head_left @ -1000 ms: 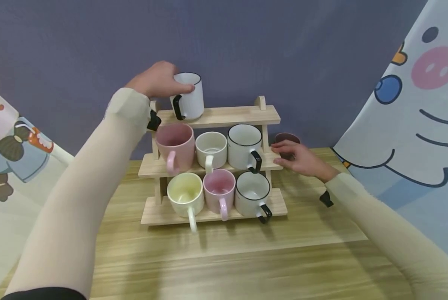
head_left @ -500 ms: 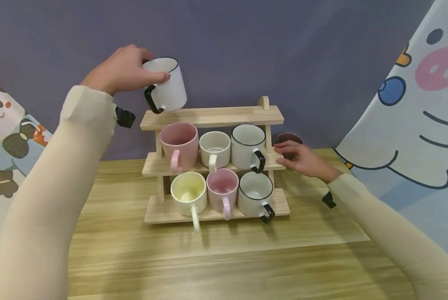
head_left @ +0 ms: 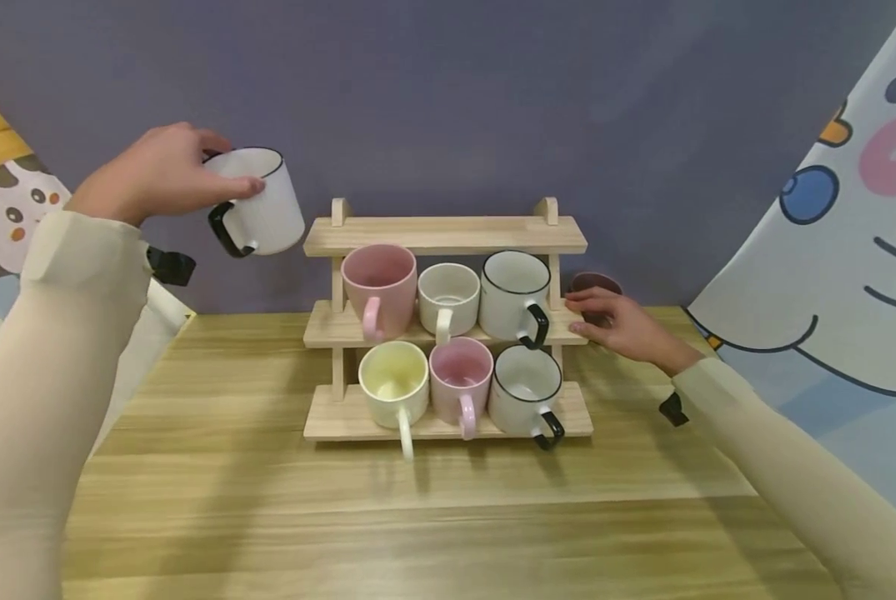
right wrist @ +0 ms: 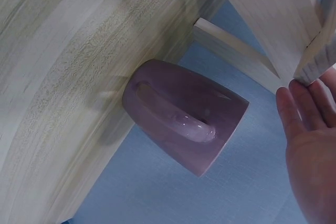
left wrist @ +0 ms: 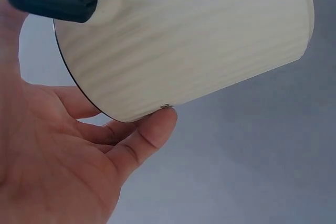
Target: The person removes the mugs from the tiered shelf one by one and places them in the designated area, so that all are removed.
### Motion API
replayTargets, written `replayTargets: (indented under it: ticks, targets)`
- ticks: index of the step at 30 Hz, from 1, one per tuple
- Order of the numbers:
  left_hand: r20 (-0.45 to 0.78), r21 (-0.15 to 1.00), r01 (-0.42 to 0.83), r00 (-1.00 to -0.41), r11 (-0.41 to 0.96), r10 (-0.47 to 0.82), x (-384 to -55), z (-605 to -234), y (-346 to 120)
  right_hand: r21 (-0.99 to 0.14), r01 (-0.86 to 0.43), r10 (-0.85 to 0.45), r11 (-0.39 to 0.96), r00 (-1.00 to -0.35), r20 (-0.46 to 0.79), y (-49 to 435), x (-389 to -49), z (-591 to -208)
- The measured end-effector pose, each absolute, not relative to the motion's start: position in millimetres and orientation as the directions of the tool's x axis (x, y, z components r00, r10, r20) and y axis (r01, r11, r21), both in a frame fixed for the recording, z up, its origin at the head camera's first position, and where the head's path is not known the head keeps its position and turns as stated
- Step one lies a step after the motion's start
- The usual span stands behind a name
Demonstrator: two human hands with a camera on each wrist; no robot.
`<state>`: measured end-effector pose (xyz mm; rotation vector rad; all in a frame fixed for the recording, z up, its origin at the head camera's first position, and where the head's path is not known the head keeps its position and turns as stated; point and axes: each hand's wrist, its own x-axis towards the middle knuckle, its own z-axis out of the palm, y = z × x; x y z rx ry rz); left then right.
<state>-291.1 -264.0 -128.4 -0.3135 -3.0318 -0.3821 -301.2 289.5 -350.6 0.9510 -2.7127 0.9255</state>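
Observation:
At the upper left of the head view, my left hand [head_left: 170,173] grips a white enamel-style mug [head_left: 275,218] by its upper part, thumb on the outside near the dark rim. The mug hangs tilted in the air, left of the wooden tiered rack [head_left: 448,236]; its black handle points toward me. In the left wrist view, fingertips [left wrist: 160,124] press the mug's side at the rim. My right hand [head_left: 628,327] holds the right end of the rack's middle shelf between thumb and fingers. Its fingertips [right wrist: 303,90] meet the wood edge in the right wrist view.
The middle shelf bears a pink mug [head_left: 380,287], a cream mug [head_left: 449,300] and a white mug [head_left: 515,296]. Below stand a yellow mug [head_left: 393,383], a smaller pink mug [head_left: 460,379] and another white mug [head_left: 524,390]. A mauve mug [right wrist: 184,114] stands beside the rack's right side.
My left hand has lifted the white mug off the rack's top shelf and carried it left, beyond the rack's end, tilting it. The right hand stays at the shelf end.

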Motion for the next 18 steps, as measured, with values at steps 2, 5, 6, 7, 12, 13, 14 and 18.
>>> replayTargets:
  ticks: [2,5,6,7,12,13,14,18]
  targets:
    - [0.074,0.229,0.199,-0.980,0.953,0.187,-292,-135,-274,-0.517,-0.584,-0.516,0.625,-0.807,0.287,291,-299,-349]
    - [0.065,0.228,0.195,-0.981,0.954,0.185,-293,-147,-286,-0.532,-0.567,-0.505,0.629,-0.818,0.274,294,-297,-348]
    - [0.064,0.231,0.193,-0.981,0.954,0.183,-293,-151,-289,-0.532,-0.569,-0.506,0.628,-0.817,0.276,294,-296,-348]
    - [0.063,0.233,0.193,-0.981,0.953,0.183,-293,-155,-291,-0.533,-0.571,-0.506,0.625,-0.816,0.280,295,-295,-348]
    - [0.030,0.244,0.195,-0.981,0.950,0.194,-297,-178,-298,-0.515,-0.583,-0.507,0.628,-0.809,0.298,298,-294,-348]
    - [0.023,0.241,0.199,-0.980,0.950,0.200,-298,-183,-299,-0.513,-0.582,-0.505,0.632,-0.810,0.298,299,-294,-348]
    - [0.016,0.237,0.205,-0.978,0.950,0.208,-300,-190,-299,-0.509,-0.580,-0.504,0.636,-0.811,0.297,300,-294,-348]
    - [0.005,0.211,0.235,-0.971,0.949,0.240,-309,-218,-299,-0.505,-0.566,-0.495,0.651,-0.822,0.282,300,-293,-346]
